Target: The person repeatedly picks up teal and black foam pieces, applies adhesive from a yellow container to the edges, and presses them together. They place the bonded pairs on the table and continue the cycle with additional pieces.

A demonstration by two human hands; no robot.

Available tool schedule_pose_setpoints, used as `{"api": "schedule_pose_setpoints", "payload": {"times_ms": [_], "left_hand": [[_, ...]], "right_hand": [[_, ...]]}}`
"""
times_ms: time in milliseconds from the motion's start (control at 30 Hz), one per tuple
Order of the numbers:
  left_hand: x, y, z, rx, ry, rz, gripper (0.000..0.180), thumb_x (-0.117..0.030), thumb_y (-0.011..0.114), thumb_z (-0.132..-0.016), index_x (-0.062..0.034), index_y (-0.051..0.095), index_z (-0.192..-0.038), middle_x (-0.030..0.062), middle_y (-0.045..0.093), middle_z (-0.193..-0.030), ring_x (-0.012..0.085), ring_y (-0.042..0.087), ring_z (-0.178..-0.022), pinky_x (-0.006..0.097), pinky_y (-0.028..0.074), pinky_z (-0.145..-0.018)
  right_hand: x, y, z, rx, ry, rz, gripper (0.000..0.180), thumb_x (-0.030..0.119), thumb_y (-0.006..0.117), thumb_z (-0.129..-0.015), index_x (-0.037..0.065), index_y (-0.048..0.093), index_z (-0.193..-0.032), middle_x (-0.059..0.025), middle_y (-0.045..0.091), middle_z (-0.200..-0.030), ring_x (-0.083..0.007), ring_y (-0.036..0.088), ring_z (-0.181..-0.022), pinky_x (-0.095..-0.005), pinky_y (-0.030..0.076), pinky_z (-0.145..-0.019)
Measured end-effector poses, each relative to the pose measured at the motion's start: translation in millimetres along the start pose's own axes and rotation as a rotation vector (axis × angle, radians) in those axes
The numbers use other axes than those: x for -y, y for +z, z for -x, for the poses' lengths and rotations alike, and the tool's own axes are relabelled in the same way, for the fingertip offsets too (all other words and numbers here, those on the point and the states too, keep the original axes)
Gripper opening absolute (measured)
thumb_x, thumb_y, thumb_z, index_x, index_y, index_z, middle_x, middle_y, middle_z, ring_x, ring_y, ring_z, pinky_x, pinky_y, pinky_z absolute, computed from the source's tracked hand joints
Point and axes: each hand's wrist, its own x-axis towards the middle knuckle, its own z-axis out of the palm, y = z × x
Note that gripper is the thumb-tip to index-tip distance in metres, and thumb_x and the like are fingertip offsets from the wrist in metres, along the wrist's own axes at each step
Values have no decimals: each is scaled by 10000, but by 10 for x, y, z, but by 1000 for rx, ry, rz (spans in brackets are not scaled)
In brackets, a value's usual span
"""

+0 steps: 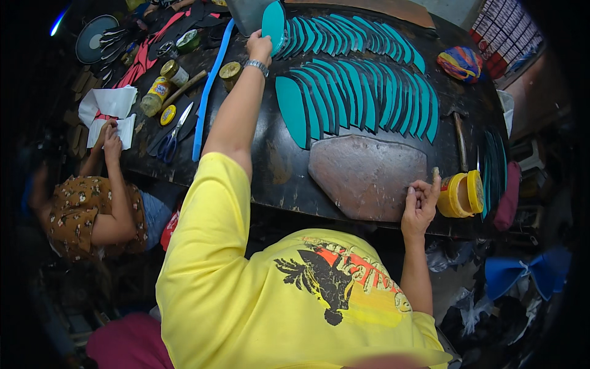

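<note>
Head view: the right hand point(420, 203) rests at the dark counter point(276, 172) edge beside a rough grey stone slab point(367, 175), its grip loosely curled and empty. Farther off, the left hand point(259, 46) pinches one smooth teal sole-shaped piece point(273, 24) beside overlapping teal rows point(362, 92).

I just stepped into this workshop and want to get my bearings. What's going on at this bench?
A person in a yellow shirt leans over a dark workbench. Their left hand grips a teal insole-shaped piece at the far end of two overlapping rows of the same teal pieces. Their right hand rests at the edge of a flat stone slab, beside an open yellow jar. At the left, another person's hands rest on white paper.
</note>
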Motion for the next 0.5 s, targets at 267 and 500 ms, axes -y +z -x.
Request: {"api": "schedule_pose_setpoints", "payload": {"times_ms": [267, 500], "left_hand": [[52, 204, -285, -50, -56, -406, 318, -82, 604, -869, -100, 696, -1172, 168, 685, -1193, 321, 649, -1116, 409, 489, -975], [231, 129, -279, -41, -85, -749, 288, -167, 625, -898, -171, 695, -1178, 176, 597, -1293, 354, 588, -1188, 462, 460, -985]], "right_hand": [[-28, 23, -22, -32, 69, -68, 703, -78, 550, -938, 66, 240, -1552, -50, 589, -994, -34, 489, -751, -153, 385, -642], [-24, 24, -34, -14, 49, -29, 698, -88, 543, -934, 54, 244, -1548, -59, 590, -993, -40, 495, -754, -159, 392, -656]]}}
